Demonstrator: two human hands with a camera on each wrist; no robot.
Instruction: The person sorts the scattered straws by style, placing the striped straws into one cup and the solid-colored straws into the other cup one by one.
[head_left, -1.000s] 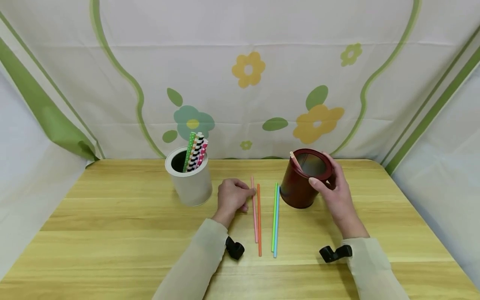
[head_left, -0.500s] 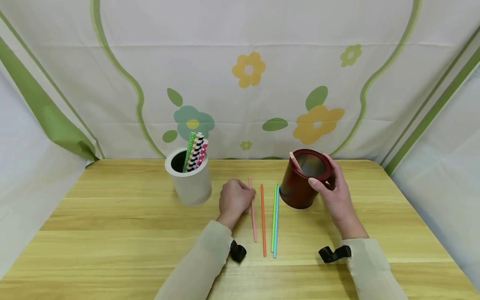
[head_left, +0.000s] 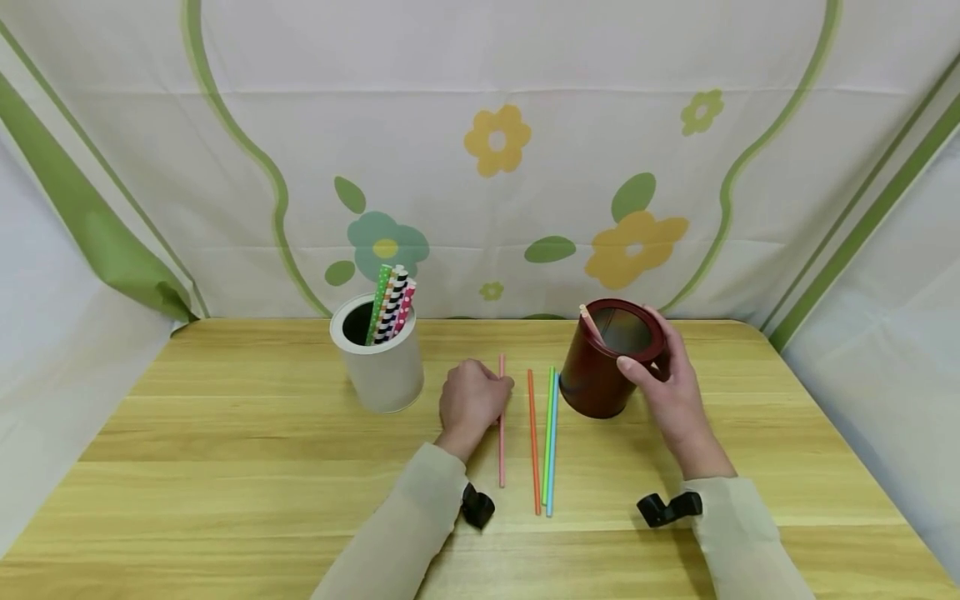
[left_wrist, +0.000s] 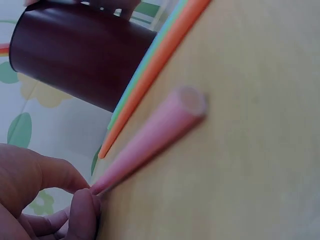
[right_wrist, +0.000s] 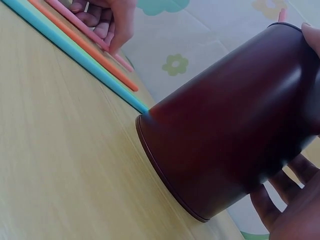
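Note:
Near the middle of the wooden table, my left hand (head_left: 471, 400) pinches a pink straw (head_left: 502, 454) between thumb and finger, toward its far end. The left wrist view shows the straw's open near end (left_wrist: 192, 101) low over the tabletop. My right hand (head_left: 677, 404) holds a dark red can (head_left: 592, 379) by its right side, thumb at the rim. The can tilts a little, and a few pale pink straws (head_left: 591, 323) lean inside against its left rim. Between my hands lie an orange straw (head_left: 534, 450), a green straw (head_left: 547, 450) and a blue straw (head_left: 552, 450), side by side.
A white can (head_left: 384, 375) stands left of my left hand, holding several patterned straws (head_left: 390, 307): green dotted, black striped, pink dotted. Behind the table (head_left: 225, 467) hangs a flowered cloth (head_left: 420, 133). Black camera mounts (head_left: 477, 506) sit at both wrists.
The orange straw has shifted right, away from the pink one and close to the green. My left hand has moved slightly right; the pink straw has swung a little. My right hand stays on the can.

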